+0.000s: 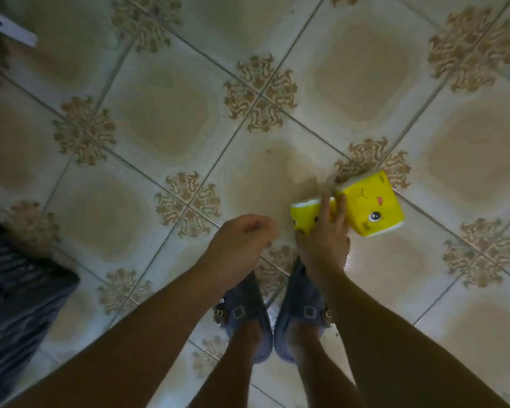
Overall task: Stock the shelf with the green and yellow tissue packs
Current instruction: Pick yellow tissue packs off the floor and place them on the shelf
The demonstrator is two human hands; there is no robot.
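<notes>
Clutching two yellow tissue packs (371, 207), right hand (324, 234); left hand (242, 237) loosely curled, empty. Probably light, soft, slick-wrapped: grip flat sides.

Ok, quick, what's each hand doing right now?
Left hand: open, fingers loosely curled, holding nothing.
Right hand: closed, holding two yellow tissue packs.

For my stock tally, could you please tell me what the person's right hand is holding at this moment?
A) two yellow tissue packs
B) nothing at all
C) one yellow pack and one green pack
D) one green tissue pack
A: the right hand grips two yellow tissue packs, the second one by its thumb, and no green pack shows.
</notes>
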